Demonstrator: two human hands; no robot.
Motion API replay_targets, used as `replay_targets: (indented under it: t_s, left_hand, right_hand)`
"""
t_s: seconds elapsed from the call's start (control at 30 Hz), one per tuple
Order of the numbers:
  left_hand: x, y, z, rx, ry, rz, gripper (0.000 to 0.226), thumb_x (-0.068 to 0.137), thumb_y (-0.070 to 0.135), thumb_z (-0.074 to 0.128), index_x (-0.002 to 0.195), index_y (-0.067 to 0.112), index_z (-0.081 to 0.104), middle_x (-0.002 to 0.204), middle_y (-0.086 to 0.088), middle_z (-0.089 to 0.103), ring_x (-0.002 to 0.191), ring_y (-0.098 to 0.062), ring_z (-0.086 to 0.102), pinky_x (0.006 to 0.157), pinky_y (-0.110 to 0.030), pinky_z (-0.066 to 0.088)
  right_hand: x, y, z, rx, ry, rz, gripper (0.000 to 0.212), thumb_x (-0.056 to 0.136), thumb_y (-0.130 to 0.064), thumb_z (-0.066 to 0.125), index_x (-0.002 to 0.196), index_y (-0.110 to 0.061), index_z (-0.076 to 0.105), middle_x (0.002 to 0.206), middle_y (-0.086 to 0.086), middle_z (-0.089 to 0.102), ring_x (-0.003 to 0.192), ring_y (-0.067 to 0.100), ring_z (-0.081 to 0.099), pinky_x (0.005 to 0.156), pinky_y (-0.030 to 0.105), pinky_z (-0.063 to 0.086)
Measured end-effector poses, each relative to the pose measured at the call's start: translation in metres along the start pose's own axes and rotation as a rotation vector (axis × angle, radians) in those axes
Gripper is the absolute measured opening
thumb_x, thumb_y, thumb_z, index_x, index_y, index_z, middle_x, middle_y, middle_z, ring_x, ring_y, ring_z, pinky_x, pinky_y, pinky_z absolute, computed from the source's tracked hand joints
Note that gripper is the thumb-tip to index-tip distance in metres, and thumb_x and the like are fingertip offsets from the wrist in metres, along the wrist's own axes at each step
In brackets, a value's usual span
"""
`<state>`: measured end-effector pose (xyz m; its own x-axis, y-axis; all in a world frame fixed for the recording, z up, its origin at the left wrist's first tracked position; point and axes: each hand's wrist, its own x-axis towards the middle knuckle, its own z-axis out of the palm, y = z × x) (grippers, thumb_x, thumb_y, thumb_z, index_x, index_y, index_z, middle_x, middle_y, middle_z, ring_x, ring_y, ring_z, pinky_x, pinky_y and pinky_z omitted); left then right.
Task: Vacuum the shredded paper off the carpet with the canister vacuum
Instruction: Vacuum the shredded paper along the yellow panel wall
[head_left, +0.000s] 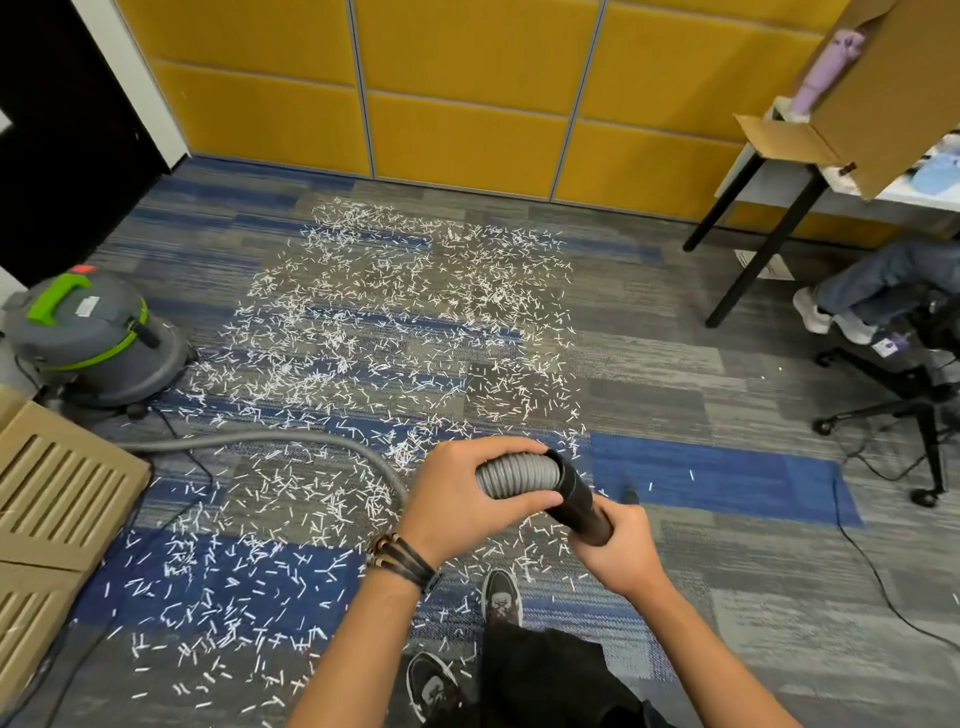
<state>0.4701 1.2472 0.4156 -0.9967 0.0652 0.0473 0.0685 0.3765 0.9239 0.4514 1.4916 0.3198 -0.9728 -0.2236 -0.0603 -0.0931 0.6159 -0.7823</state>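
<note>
One hose (519, 475); left hand (462, 493), right hand (621, 545)

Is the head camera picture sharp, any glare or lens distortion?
Head view: light is even, no glare, soft shadows under the canister vacuum; wide-angle lens bows the yellow wall panels; shredded paper and the hose look sharp, no motion blur.

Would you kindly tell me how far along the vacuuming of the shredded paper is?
Barely begun. Done: the canister vacuum stands by with its hose laid out. In hand: the left hand holds the ribbed hose, the right hand the black tube. Left: shredded paper covers much of the carpet.
</note>
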Motion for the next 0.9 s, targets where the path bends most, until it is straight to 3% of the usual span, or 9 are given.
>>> replay_targets:
  t_s: [0.1,0.23,0.33,0.47,0.63,0.8,0.9]
  left_hand:
    - [0.01,0.006,0.003,0.011,0.048,0.001,0.045,0.075,0.047,0.092,0.116,0.043,0.077,0.101,0.026,0.076,0.094,0.004,0.071,0.085,-0.024,0.061]
    - [0.026,0.015,0.016,0.052,-0.033,-0.022,0.046,0.077,0.051,0.089,0.119,0.047,0.073,0.101,0.036,0.07,0.092,0.009,0.068,0.084,-0.026,0.062]
    - [0.038,0.017,0.027,0.072,-0.095,-0.017,0.05,0.076,0.054,0.089,0.122,0.049,0.071,0.103,0.041,0.067,0.096,0.012,0.067,0.088,-0.027,0.061]
    - [0.052,0.018,0.029,0.013,-0.094,-0.007,0.045,0.075,0.044,0.094,0.117,0.043,0.077,0.107,0.032,0.074,0.101,0.009,0.069,0.093,-0.021,0.057]
    - [0.078,0.029,0.036,0.0,-0.052,0.026,0.044,0.081,0.045,0.087,0.122,0.052,0.07,0.109,0.037,0.069,0.09,0.006,0.069,0.08,-0.015,0.056]
    - [0.105,0.026,0.064,0.02,-0.139,0.032,0.048,0.086,0.037,0.086,0.129,0.047,0.068,0.11,0.046,0.064,0.098,0.012,0.065,0.085,-0.012,0.053]
    - [0.126,0.017,0.087,0.063,-0.198,0.01,0.049,0.086,0.038,0.085,0.132,0.044,0.068,0.112,0.034,0.069,0.1,0.01,0.064,0.09,-0.022,0.056]
  right_hand:
    - [0.01,0.003,-0.011,-0.04,0.018,0.021,0.008,0.064,-0.018,0.068,0.071,-0.021,0.065,0.054,-0.009,0.059,0.046,0.01,0.051,0.047,0.018,0.04]
    - [0.021,0.015,-0.026,-0.039,0.018,0.046,0.011,0.064,-0.017,0.07,0.072,-0.024,0.066,0.055,-0.007,0.061,0.048,0.013,0.056,0.048,0.026,0.046]
    - [0.024,0.022,-0.033,-0.009,-0.007,0.059,0.012,0.066,-0.013,0.07,0.07,-0.023,0.065,0.054,-0.008,0.06,0.048,0.01,0.054,0.05,0.022,0.042]
    - [0.027,0.021,-0.044,-0.011,-0.024,0.064,0.019,0.066,-0.012,0.07,0.064,-0.027,0.058,0.053,-0.012,0.057,0.047,0.007,0.051,0.051,0.017,0.039]
    - [0.047,0.021,-0.07,-0.059,0.027,0.06,0.021,0.062,-0.019,0.066,0.068,-0.037,0.056,0.053,-0.021,0.057,0.049,0.007,0.053,0.048,0.013,0.036]
    - [0.072,0.051,-0.097,-0.083,0.037,0.061,0.017,0.064,-0.02,0.067,0.071,-0.035,0.061,0.056,-0.017,0.059,0.048,0.009,0.053,0.049,0.016,0.038]
    - [0.088,0.077,-0.107,-0.091,0.033,0.109,0.007,0.066,-0.022,0.067,0.074,-0.022,0.066,0.057,-0.012,0.061,0.05,0.011,0.054,0.051,0.024,0.042]
